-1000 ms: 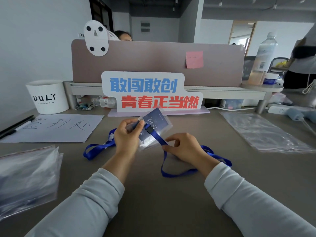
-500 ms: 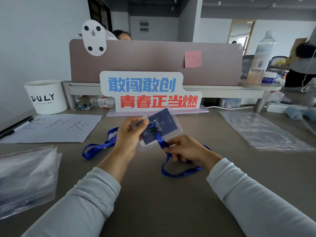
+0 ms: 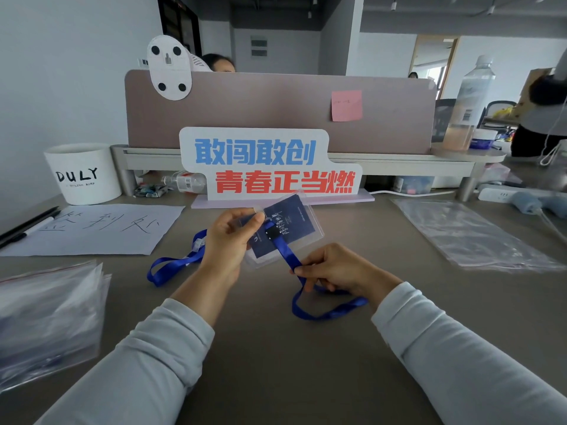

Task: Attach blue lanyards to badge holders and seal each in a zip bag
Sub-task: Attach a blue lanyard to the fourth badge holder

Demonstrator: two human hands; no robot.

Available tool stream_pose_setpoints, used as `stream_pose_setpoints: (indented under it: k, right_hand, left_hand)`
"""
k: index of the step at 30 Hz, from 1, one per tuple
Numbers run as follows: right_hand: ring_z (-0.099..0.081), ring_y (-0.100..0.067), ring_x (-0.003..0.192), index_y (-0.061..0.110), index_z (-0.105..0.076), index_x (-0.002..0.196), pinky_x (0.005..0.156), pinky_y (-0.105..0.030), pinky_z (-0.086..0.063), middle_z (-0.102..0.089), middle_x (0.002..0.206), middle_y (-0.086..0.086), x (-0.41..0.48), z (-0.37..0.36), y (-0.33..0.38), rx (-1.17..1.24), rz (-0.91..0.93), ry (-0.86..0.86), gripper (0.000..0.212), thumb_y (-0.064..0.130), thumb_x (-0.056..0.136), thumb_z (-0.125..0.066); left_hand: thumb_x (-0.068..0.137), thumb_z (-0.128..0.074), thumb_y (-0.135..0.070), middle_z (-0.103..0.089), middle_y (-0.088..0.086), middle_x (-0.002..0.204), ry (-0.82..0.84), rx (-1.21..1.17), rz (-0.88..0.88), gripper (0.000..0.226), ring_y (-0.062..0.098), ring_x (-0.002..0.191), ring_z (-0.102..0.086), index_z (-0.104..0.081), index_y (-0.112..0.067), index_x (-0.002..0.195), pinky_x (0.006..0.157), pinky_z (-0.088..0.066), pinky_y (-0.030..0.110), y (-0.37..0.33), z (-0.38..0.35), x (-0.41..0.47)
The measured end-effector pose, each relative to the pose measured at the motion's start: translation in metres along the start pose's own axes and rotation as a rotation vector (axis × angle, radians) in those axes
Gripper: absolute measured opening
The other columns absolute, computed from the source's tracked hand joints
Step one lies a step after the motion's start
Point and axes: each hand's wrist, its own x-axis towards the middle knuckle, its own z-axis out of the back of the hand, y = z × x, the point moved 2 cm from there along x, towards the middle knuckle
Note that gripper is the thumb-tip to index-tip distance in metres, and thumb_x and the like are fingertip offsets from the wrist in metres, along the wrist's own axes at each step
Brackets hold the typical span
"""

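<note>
My left hand (image 3: 228, 237) pinches the top edge of a clear badge holder (image 3: 294, 223) with a dark blue card inside, held tilted above the desk. A blue lanyard (image 3: 285, 248) runs from a black clip at the holder's top across its face. My right hand (image 3: 334, 268) grips the strap just below the holder, fingers curled round it. The rest of the strap loops on the desk under my right wrist. A second stretch of blue lanyard lies on the desk behind my left hand.
A stack of zip bags (image 3: 46, 314) sits at the left edge. A single clear bag (image 3: 466, 234) lies flat at the right. A written paper sheet (image 3: 95, 228), pens, a white cup (image 3: 82, 173) and a slogan sign (image 3: 270, 167) stand behind.
The badge holder has risen and tilted to the right. My right hand has slid along the strap, gathering it, so the loop on the desk is shorter.
</note>
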Motion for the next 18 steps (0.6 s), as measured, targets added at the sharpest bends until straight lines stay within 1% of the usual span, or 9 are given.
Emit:
stream_pose_setpoints:
  k: [3,6,7,8,10,11,13,15,18]
  right_hand:
    - [-0.045,-0.008,0.043,0.015,-0.071,0.094,0.047,-0.016,-0.043,-0.071,0.066,0.001,0.0003,0.0011,0.0002,-0.026,0.025,-0.05,0.01,0.018,0.087,-0.064]
    - [-0.042,-0.012,0.044,0.015,-0.071,0.083,0.044,-0.021,-0.039,-0.07,0.08,-0.017,-0.0003,0.0014,0.0005,-0.001,0.067,-0.087,0.004,0.016,0.083,-0.067]
    - [-0.04,-0.012,0.044,0.016,-0.072,0.081,0.044,-0.022,-0.037,-0.069,0.082,-0.021,-0.0011,0.0015,0.0012,-0.006,0.078,-0.086,0.004,0.017,0.082,-0.068]
    - [-0.038,-0.011,0.042,0.018,-0.071,0.08,0.044,-0.022,-0.036,-0.07,0.075,-0.016,-0.0017,0.0016,0.0018,-0.019,0.092,-0.081,0.005,0.018,0.083,-0.068]
    - [-0.035,-0.007,0.036,0.019,-0.068,0.075,0.045,-0.02,-0.036,-0.066,0.052,0.002,-0.0038,0.002,0.0038,-0.052,0.12,-0.084,0.016,0.013,0.088,-0.062]
    - [-0.035,-0.006,0.033,0.02,-0.067,0.071,0.044,-0.019,-0.036,-0.062,0.046,0.005,-0.0041,0.0025,0.0039,-0.051,0.127,-0.103,0.023,0.008,0.089,-0.059]
    - [-0.036,-0.007,0.032,0.018,-0.067,0.069,0.04,-0.019,-0.036,-0.058,0.044,0.002,-0.0024,0.0037,0.0022,-0.033,0.139,-0.142,0.028,0.003,0.09,-0.055]
    - [-0.036,-0.008,0.032,0.012,-0.072,0.08,0.038,-0.018,-0.035,-0.055,0.043,0.0,-0.0003,0.0039,-0.0001,-0.031,0.145,-0.159,0.022,0.003,0.09,-0.054]
    - [-0.036,-0.009,0.031,0.017,-0.073,0.082,0.036,-0.018,-0.034,-0.055,0.04,0.001,0.0032,0.0043,-0.003,0.006,0.157,-0.167,0.025,0.0,0.089,-0.055]
  left_hand:
    - [0.073,-0.069,-0.022,-0.069,0.004,0.085,0.104,-0.031,0.042,0.007,0.026,0.087,-0.061,-0.067,-0.021,0.08,0.089,-0.045,0.05,-0.0011,-0.0023,-0.0015]
    - [0.059,-0.072,-0.031,-0.068,0.002,0.079,0.165,0.019,0.067,0.021,0.028,0.087,-0.057,-0.067,-0.022,0.077,0.092,-0.042,0.055,-0.0028,-0.0035,-0.0038]
    - [0.057,-0.073,-0.031,-0.068,0.0,0.076,0.175,0.027,0.076,0.022,0.027,0.086,-0.057,-0.066,-0.022,0.077,0.09,-0.043,0.054,-0.0023,-0.003,-0.0033]
    - [0.058,-0.073,-0.03,-0.067,-0.002,0.074,0.186,0.034,0.085,0.022,0.024,0.083,-0.058,-0.065,-0.022,0.077,0.086,-0.046,0.049,-0.0021,-0.0027,-0.0028]
    - [0.064,-0.072,-0.024,-0.066,-0.004,0.069,0.198,0.057,0.099,0.016,0.018,0.076,-0.057,-0.062,-0.023,0.078,0.074,-0.045,0.037,-0.0014,-0.0017,-0.0013]
    - [0.068,-0.071,-0.021,-0.065,-0.004,0.069,0.204,0.063,0.102,0.014,0.017,0.075,-0.056,-0.061,-0.023,0.078,0.071,-0.043,0.033,-0.0015,-0.0014,-0.0008]
    - [0.072,-0.069,-0.017,-0.064,-0.001,0.072,0.211,0.063,0.11,0.013,0.017,0.075,-0.056,-0.058,-0.022,0.077,0.07,-0.042,0.032,-0.002,-0.0006,0.0004]
    - [0.076,-0.067,-0.016,-0.064,-0.001,0.073,0.21,0.064,0.106,0.012,0.014,0.072,-0.059,-0.056,-0.02,0.076,0.068,-0.045,0.029,-0.0036,0.0004,0.0015]
    - [0.083,-0.061,-0.012,-0.064,-0.006,0.067,0.2,0.056,0.093,0.012,0.004,0.063,-0.061,-0.054,-0.018,0.076,0.054,-0.047,0.018,-0.0046,0.0016,0.0027]
